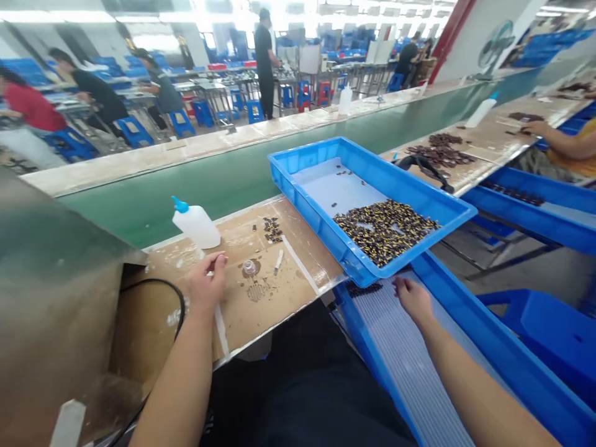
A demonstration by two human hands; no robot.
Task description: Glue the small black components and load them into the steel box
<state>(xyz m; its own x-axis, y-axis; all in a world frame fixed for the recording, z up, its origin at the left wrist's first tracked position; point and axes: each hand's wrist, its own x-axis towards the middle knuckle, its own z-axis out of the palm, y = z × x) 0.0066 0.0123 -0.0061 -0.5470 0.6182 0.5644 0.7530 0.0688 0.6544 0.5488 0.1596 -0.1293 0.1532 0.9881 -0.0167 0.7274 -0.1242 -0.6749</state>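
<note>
My left hand (208, 282) hovers over the brown work board (298, 282), close to a white squeeze bottle (198, 226) with a blue nozzle. Its thumb and fingers are pinched; whatever they hold is too small to make out. My right hand (413, 298) is closed above the lower blue tray (459, 323), whose ribbed white liner (395, 335) carries a row of dark pieces (363, 289) at its far end. Its fingertips are partly hidden. On the board are a cluster of small dark pieces (272, 230), a small clear cap-like thing (250, 267) and a white-handled tool (279, 262).
A large blue tray (311, 214) of small black-and-yellow pieces (386, 230) overhangs the board's right side. A metal housing (56, 298) and black cable (179, 295) are at left. Beyond runs a green conveyor belt (223, 174). A co-worker's arm (554, 136) reaches in at right.
</note>
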